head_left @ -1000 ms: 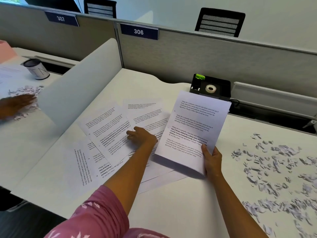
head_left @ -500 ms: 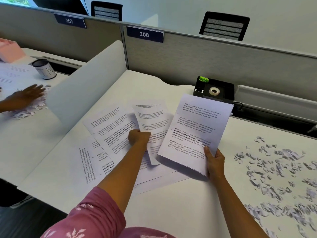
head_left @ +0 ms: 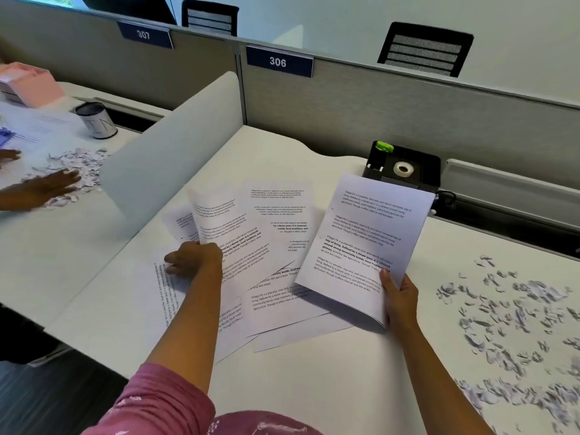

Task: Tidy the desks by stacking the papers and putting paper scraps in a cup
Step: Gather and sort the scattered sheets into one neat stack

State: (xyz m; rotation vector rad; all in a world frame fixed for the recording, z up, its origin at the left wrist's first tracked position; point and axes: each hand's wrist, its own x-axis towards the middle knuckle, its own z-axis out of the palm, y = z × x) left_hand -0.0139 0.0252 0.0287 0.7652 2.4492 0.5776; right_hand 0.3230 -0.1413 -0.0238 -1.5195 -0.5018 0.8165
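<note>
Several printed sheets point(head_left: 276, 277) lie fanned and overlapping on the white desk point(head_left: 314, 387). My left hand point(head_left: 196, 257) grips one sheet point(head_left: 219, 215) by its lower edge, and that sheet curls upward off the pile. My right hand point(head_left: 400, 298) holds a stack of papers point(head_left: 364, 246) by its lower right corner, tilted up above the desk. Paper scraps point(head_left: 514, 324) are scattered over the right side of the desk. A dark cup point(head_left: 97, 120) stands on the neighbouring desk at the left.
A black tape dispenser point(head_left: 403, 169) sits at the back by the partition. A white divider panel point(head_left: 163, 158) separates my desk from the left one. There, another person's hand point(head_left: 47, 186) rests on a scrap pile point(head_left: 78, 164). A pink box point(head_left: 28, 83) stands far left.
My left hand has moved left from the middle sheets, taken hold of a sheet and lifted its edge. My right hand still holds the stack. The other person's hand shifted over the scraps.
</note>
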